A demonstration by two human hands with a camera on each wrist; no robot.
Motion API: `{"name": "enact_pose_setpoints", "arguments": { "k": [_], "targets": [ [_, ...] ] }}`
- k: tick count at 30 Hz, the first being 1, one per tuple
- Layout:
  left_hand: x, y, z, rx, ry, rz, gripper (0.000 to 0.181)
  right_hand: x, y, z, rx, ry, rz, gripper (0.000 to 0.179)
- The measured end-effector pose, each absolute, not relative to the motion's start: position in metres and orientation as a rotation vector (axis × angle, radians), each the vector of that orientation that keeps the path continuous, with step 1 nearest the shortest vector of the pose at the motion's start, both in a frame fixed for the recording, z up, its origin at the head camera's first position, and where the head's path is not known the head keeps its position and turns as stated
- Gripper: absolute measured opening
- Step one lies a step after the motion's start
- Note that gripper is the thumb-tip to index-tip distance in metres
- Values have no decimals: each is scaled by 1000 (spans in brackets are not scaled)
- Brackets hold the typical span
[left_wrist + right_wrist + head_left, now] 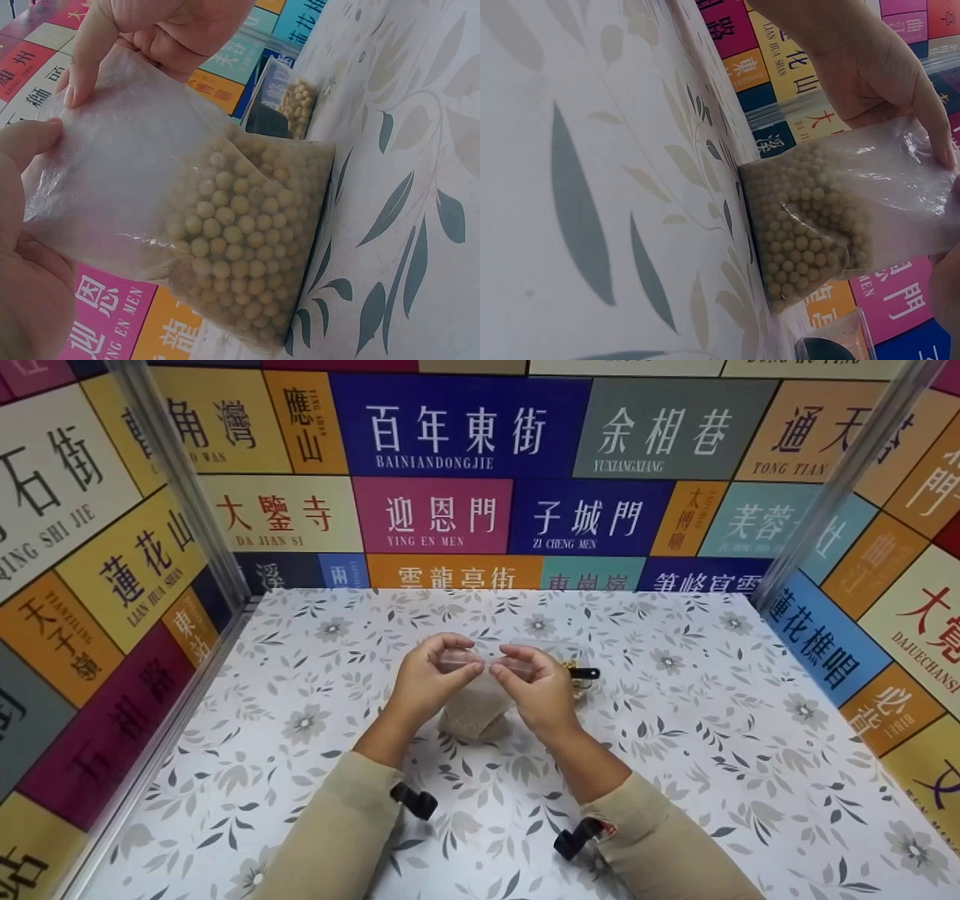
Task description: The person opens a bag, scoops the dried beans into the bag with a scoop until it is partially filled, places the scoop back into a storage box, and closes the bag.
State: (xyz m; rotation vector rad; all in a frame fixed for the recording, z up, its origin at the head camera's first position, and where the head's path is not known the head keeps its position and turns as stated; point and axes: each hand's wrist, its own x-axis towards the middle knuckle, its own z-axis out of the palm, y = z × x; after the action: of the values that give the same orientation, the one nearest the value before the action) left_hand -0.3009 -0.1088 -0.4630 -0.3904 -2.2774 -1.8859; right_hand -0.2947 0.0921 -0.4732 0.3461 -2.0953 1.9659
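A clear plastic bag [474, 709] stands on the table with its lower part full of round, pale soybeans [240, 225]. At the bag's top edge, my left hand [431, 679] pinches the left side between thumb and fingers. My right hand [546, 686] pinches the same edge on the right, the two thumbs close together. In the right wrist view the bag's upper part [907, 195] is see-through and holds no beans. Whether its mouth is sealed I cannot tell.
Behind my right hand is a clear plastic box [862, 334] with more beans [300, 105] and a black handle [585, 673] lying across it. A floral cloth [300, 780] covers the table. Panels with printed lettering [457, 427] stand around the back and sides.
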Motion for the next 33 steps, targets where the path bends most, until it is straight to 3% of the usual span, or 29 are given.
{"name": "enact_pose_setpoints", "arguments": {
  "k": [12, 23, 33],
  "targets": [
    [-300, -107, -463, -438, -2271, -1852, 36, -296, 93, -473, 385, -2086, 2012, 31],
    [-311, -126, -467, -318, -2174, -1886, 31, -305, 104, -469, 275, -2097, 1980, 29],
    [-318, -145, -469, -242, -2176, -1891, 29, -314, 118, -468, 175, -2112, 1960, 37]
  ]
}}
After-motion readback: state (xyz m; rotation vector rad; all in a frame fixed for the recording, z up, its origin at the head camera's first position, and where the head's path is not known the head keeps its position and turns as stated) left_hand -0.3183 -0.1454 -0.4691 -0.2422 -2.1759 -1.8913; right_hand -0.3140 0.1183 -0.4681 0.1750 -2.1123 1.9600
